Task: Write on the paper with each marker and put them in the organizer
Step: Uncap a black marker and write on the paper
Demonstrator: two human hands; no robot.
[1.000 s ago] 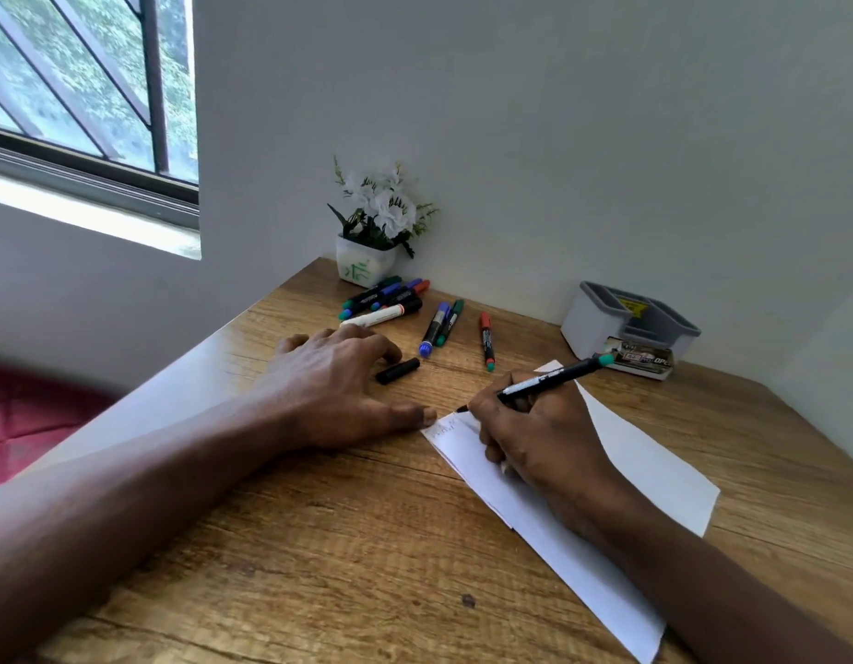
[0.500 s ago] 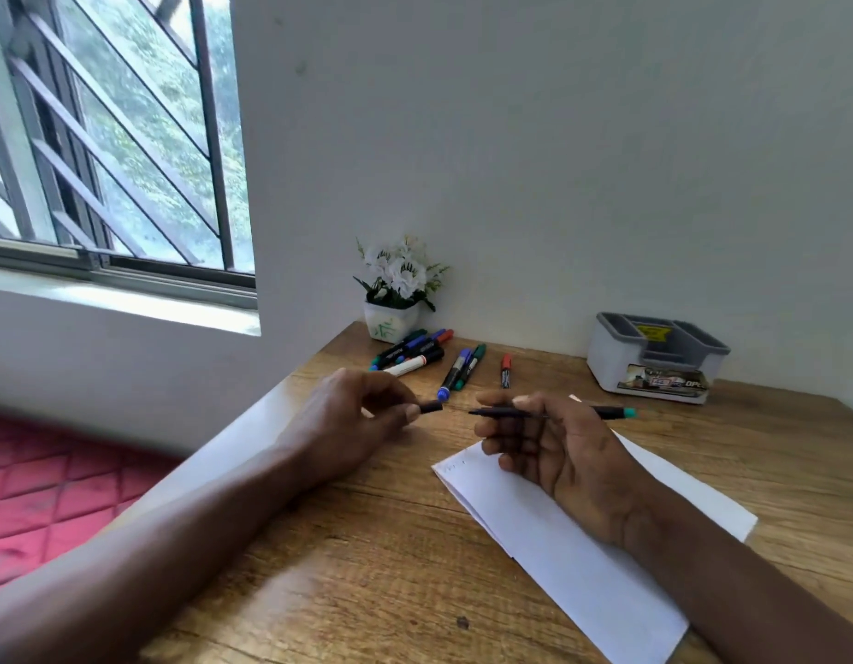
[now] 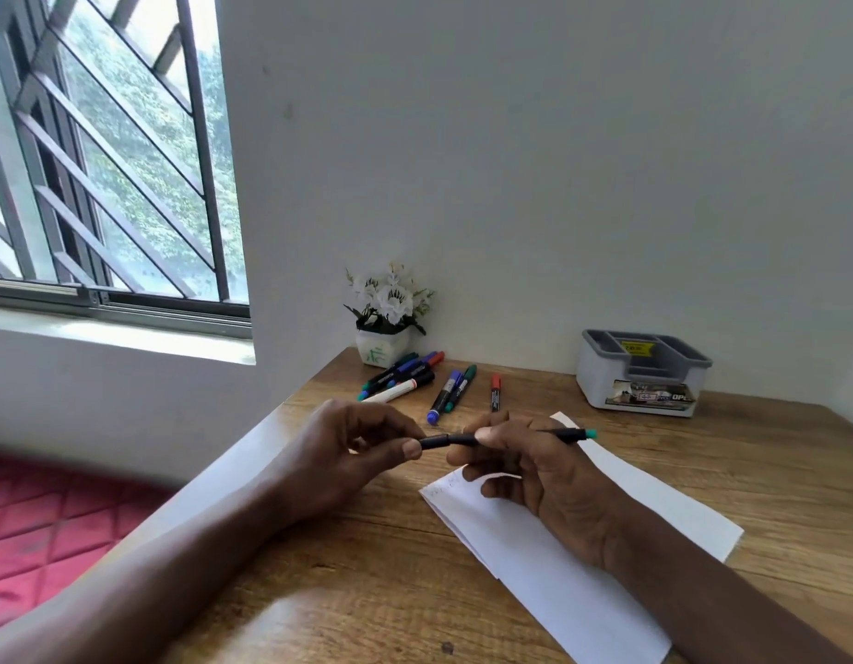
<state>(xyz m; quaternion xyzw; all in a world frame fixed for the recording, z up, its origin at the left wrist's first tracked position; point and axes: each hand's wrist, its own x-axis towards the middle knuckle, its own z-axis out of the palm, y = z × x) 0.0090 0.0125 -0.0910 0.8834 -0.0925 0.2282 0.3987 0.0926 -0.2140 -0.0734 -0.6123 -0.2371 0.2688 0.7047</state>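
My right hand (image 3: pixel 535 464) holds a black marker with a green end (image 3: pixel 570 434) level above the white paper (image 3: pixel 578 563). My left hand (image 3: pixel 352 448) pinches the marker's black cap (image 3: pixel 434 442), which sits on the marker's tip. Faint writing shows at the paper's near-left corner. Several more markers (image 3: pixel 415 381) lie in a loose group at the back of the wooden table, including a red-capped one (image 3: pixel 495 393). The grey organizer (image 3: pixel 642 373) stands at the back right, with no marker visible in it.
A small white pot of white flowers (image 3: pixel 384 323) stands in the back corner by the wall. The table's left edge (image 3: pixel 233 462) drops off to a red quilted surface (image 3: pixel 46 524). A barred window is at the upper left.
My right hand lifted the marker off the paper and turned it level. My left hand picked the cap up from the table and brought it onto the marker's tip.
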